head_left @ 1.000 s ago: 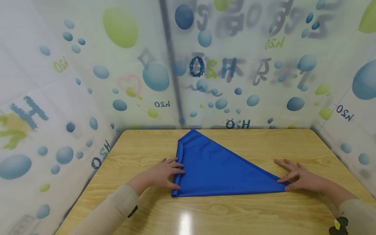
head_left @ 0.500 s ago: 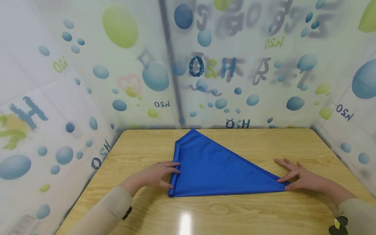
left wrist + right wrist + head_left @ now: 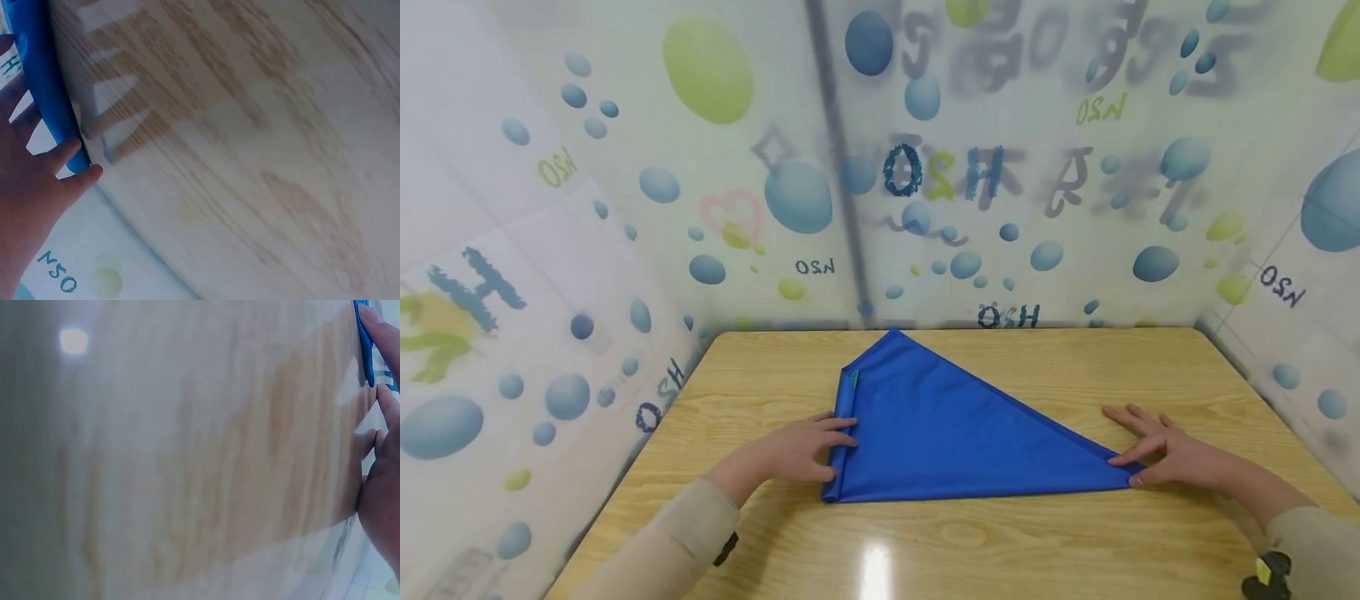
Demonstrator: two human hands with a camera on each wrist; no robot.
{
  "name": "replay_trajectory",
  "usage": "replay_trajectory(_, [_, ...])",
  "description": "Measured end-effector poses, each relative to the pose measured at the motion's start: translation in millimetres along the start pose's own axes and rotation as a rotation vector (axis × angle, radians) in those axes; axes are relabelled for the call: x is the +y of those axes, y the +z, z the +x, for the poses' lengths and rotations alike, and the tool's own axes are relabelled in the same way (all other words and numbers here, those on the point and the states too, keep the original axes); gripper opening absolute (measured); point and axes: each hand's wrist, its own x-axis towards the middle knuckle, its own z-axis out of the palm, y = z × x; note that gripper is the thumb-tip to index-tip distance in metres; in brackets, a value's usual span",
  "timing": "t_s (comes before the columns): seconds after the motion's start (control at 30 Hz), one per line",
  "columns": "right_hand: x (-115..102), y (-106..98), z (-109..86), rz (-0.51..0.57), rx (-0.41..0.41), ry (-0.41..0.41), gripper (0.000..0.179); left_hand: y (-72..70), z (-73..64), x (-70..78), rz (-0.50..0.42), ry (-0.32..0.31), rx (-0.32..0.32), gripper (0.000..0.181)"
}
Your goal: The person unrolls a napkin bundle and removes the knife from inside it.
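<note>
A blue cloth (image 3: 947, 425) lies flat on the wooden table, roughly triangular, with a narrow roll along its left side. A small green patch shows near the top of that roll. My left hand (image 3: 797, 450) rests on the roll with its fingers spread over it and the thumb at its lower part. In the left wrist view the left hand (image 3: 31, 162) touches the blue roll (image 3: 44, 75). At the cloth's pointed right corner, my right hand (image 3: 1176, 458) presses with thumb and index finger, the other fingers stretched out. In the right wrist view only a blue sliver (image 3: 366, 347) appears by the right hand (image 3: 382, 494).
The wooden table (image 3: 1000, 550) reaches to a curtain-like wall (image 3: 1037, 125) with blue and green drop prints, at the back and both sides. The cloth's upper point lies by the table's back edge. Glare shows near the front.
My left hand has moved slightly left with the cloth's roll, and the flat part has widened that way. The green patch has come into sight. My right hand has stayed in place.
</note>
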Motion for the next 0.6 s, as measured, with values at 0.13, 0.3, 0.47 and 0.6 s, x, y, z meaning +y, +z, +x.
replay_trajectory(0.13, [-0.8, -0.5, -0.2, -0.001, 0.004, 0.025, 0.031, 3.2, 3.4, 4.8, 0.067, 0.005, 0.034, 0.062])
replay_trajectory(0.3, [-2.3, -1.4, 1.3, -0.007, -0.001, 0.021, 0.030, 3.0, 4.0, 9.9, 0.127, 0.017, 0.022, 0.066])
replay_trajectory(0.47, [-3.0, -1.1, 1.8, -0.009, 0.005, 0.024, 0.030, 0.7, 0.3, 10.6, 0.102, -0.009, 0.003, 0.064])
replay_trajectory(0.6, [-3.2, -0.6, 1.1, -0.023, 0.006, 0.002, 0.032, -0.8, -2.1, 9.9, 0.074, -0.008, -0.006, 0.065])
